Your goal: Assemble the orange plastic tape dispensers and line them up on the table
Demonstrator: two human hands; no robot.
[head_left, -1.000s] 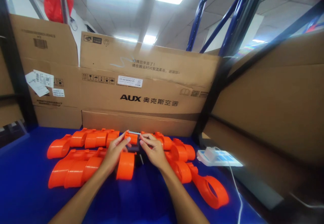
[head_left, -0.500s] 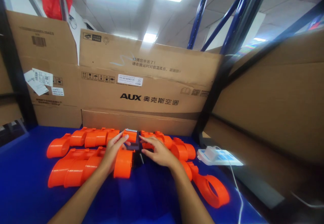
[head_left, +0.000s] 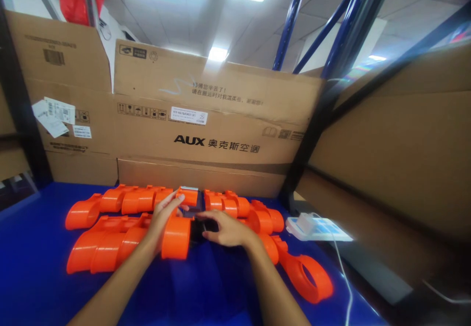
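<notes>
Several orange plastic housings lie on a blue table top [head_left: 33, 272]. My left hand [head_left: 162, 220] rests on an orange housing [head_left: 176, 237] in the middle, fingers curled over its far end near a dark flat part [head_left: 193, 211]. My right hand [head_left: 228, 229] lies beside it with fingers stretched leftward toward the dark part, over another orange housing [head_left: 257, 220]. Nothing shows inside the right hand.
A row of orange housings [head_left: 117, 201] sits at the left, and an orange ring-ended piece [head_left: 307, 277] at the right front. AUX cardboard boxes [head_left: 206, 124] wall the back. A white device [head_left: 312, 228] with a cable lies right, below more cardboard [head_left: 397, 159].
My right hand has slid down and back from the dark part, its fingers flattening. My left hand stays on the middle orange housing, which has shifted slightly left.
</notes>
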